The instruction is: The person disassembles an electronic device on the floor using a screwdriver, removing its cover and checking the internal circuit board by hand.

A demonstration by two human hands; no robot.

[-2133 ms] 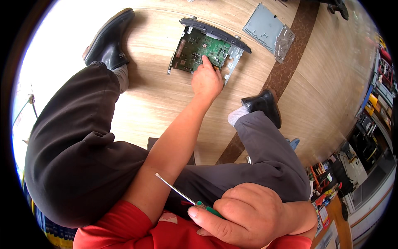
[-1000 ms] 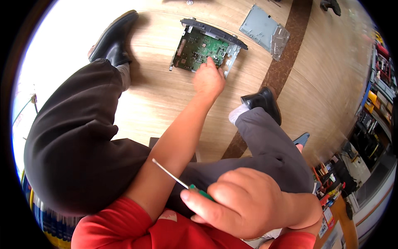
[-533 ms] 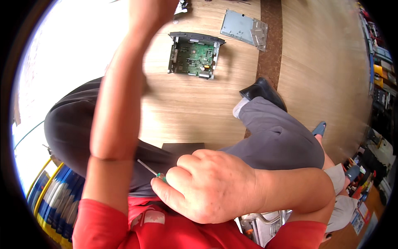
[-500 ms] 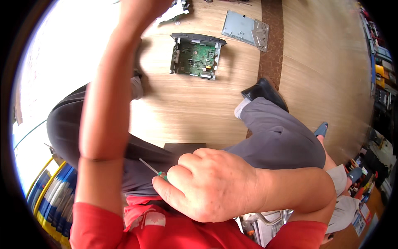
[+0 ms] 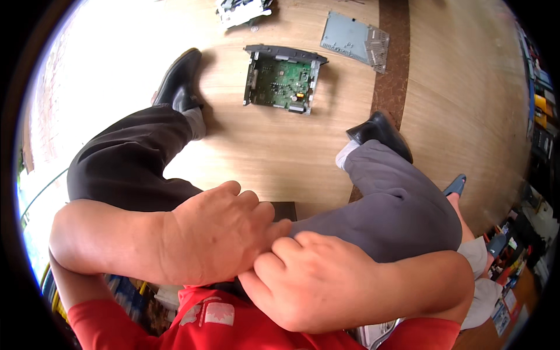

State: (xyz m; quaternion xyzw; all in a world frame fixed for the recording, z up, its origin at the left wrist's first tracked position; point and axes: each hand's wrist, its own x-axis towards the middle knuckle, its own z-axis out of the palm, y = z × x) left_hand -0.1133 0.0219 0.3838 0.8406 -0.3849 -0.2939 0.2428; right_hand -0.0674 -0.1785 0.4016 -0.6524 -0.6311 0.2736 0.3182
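My left hand (image 5: 219, 236) and my right hand (image 5: 318, 283) meet in front of my red shirt, above my lap. Both have their fingers curled closed, knuckles up. A small screwdriver with a green handle showed in my right hand a moment earlier; the hands now hide it. Whatever the left fingers hold, if anything, is hidden too. Beyond my knees, between my shoes, an opened electronic unit (image 5: 286, 81) stands on the floor apart from both hands. Its dark front panel faces away from me, and a green circuit board lies inside its metal frame.
A flat grey metal cover (image 5: 347, 39) with a perforated end lies to the unit's right. Past the unit, at the top edge, sits a silver-and-black mechanism (image 5: 242, 13). Another person's leg and sandal (image 5: 455, 185) are at the right, beside cluttered tools and boxes.
My left arm has come back from its far reach, and its hand now meets the right one. The screwdriver has passed out of sight behind the hands.
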